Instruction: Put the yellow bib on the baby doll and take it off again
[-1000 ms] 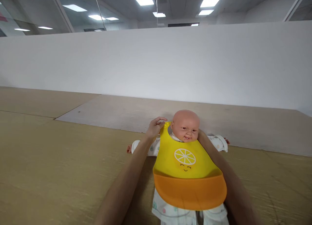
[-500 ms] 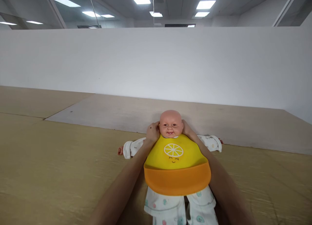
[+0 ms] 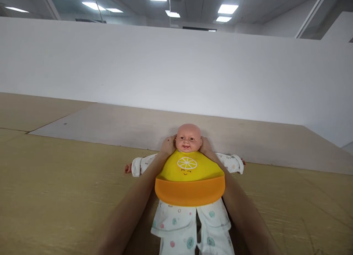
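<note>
- Lying at six o'clock in view, the doll [image 3: 183, 219] had a bib [image 3: 190, 188] over its chest.
- Left hand [image 3: 168, 146] was at its head's [image 3: 189, 135] nine o'clock, right hand [image 3: 206, 146] at three.
- Fingertips hidden; neither grip could be told.

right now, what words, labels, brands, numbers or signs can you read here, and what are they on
No words, brands or numbers can be read.
Bib: no lettering seen, only a citrus slice and a smiling face.
White clothes: small dark marks just below the bib, too small to read.
</note>
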A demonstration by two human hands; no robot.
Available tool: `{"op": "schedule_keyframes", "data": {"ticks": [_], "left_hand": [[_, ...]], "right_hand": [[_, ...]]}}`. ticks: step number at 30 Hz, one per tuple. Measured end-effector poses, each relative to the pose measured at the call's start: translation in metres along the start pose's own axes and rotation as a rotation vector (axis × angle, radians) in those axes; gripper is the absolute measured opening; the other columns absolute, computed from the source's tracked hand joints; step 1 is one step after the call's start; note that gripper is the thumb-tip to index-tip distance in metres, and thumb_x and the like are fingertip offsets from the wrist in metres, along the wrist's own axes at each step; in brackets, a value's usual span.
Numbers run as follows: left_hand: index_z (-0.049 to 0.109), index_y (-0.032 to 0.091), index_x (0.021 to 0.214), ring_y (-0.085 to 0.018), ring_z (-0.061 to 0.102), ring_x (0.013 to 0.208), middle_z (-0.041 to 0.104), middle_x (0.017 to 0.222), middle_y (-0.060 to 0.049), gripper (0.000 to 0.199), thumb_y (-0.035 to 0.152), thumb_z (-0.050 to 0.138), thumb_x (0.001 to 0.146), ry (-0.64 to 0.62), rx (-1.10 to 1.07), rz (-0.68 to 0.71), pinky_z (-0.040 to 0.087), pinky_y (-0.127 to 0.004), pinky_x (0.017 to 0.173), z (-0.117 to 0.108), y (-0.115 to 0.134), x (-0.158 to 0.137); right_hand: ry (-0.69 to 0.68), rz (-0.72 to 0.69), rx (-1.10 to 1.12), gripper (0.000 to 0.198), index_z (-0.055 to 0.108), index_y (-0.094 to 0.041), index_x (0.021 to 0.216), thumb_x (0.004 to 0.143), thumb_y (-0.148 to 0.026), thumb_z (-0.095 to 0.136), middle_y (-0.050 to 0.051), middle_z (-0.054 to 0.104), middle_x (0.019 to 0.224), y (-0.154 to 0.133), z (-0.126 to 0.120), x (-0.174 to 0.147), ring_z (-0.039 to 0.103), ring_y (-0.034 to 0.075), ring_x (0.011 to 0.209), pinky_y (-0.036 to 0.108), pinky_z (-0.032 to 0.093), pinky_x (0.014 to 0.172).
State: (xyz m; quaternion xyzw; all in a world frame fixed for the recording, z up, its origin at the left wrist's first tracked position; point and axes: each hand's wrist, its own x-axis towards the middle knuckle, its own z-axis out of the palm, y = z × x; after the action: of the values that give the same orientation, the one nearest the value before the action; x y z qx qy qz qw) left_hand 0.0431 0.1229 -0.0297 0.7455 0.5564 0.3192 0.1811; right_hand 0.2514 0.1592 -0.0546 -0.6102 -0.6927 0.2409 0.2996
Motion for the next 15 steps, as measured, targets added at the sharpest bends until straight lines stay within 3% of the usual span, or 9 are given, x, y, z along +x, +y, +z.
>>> {"op": "schedule_keyframes", "data": {"ticks": [6,10,15], "left_hand": [[0.061,0.011,0.126,-0.029,0.065,0.11,0.069,0.122,-0.017,0.049,0.013,0.054,0.078,0.035,-0.078,-0.068,0.051,-0.034,0.09,0.011,-0.01,0.002],[0.059,0.014,0.131,-0.026,0.065,0.109,0.068,0.126,-0.013,0.059,0.007,0.052,0.073,0.05,-0.109,-0.088,0.05,-0.032,0.092,0.012,-0.01,0.001],[0.06,0.013,0.13,-0.027,0.065,0.107,0.069,0.124,-0.015,0.058,0.009,0.05,0.073,0.046,-0.101,-0.094,0.049,-0.034,0.09,0.012,-0.008,0.0]], "right_hand": [[-0.047,0.068,-0.264,0.038,0.072,-0.017,0.108,0.077,-0.038,0.072,0.015,0.072,0.108,-0.001,-0.005,0.001,0.066,0.027,0.1,0.034,0.051,0.087],[-0.114,-0.057,-0.063,0.042,0.071,-0.02,0.115,0.075,-0.031,0.071,0.009,0.072,0.111,0.001,-0.013,-0.003,0.067,0.025,0.099,0.032,0.052,0.085],[-0.155,-0.069,0.149,0.031,0.075,-0.017,0.104,0.074,-0.025,0.07,0.008,0.075,0.1,0.002,-0.022,-0.002,0.068,0.024,0.09,0.033,0.055,0.08]]}}
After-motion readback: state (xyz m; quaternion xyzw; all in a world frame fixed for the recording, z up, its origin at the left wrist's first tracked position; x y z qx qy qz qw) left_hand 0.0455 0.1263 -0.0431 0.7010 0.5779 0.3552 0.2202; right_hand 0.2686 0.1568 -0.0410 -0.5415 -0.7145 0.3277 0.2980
